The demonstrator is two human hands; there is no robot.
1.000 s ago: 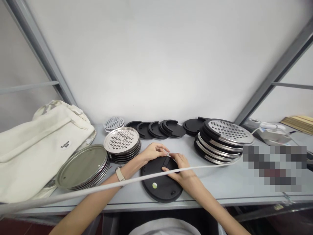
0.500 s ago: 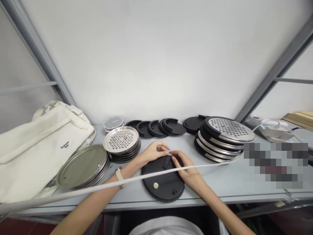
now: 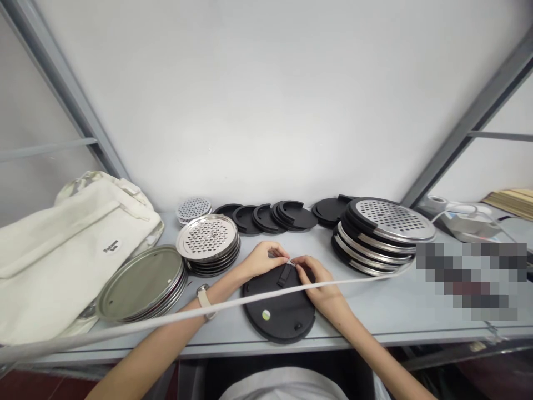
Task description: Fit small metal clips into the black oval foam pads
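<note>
A round black base point(image 3: 277, 325) lies flat near the table's front edge, with a green-and-white round sticker point(image 3: 266, 315) on it. At its far side my left hand point(image 3: 268, 258) and my right hand point(image 3: 314, 275) meet, fingertips pinched together. Between them shows a tiny pale piece point(image 3: 290, 261), too small to name, just beyond a black strap-like tab point(image 3: 285, 274) on the base. Both hands are closed on this piece. My right hand also rests along the base's right rim.
Left stand olive-grey metal discs point(image 3: 144, 280), perforated grater discs point(image 3: 207, 238) and a cream cloth bag point(image 3: 83, 244). Several black notched discs point(image 3: 296, 215) line the wall. Right is a stack of black-rimmed grater discs point(image 3: 393, 219). A white cord point(image 3: 233, 303) crosses the view in front.
The hands stay at the far rim of the base. The left fingers have straightened slightly towards the right fingertips, and the pinch has shifted a little to the right.
</note>
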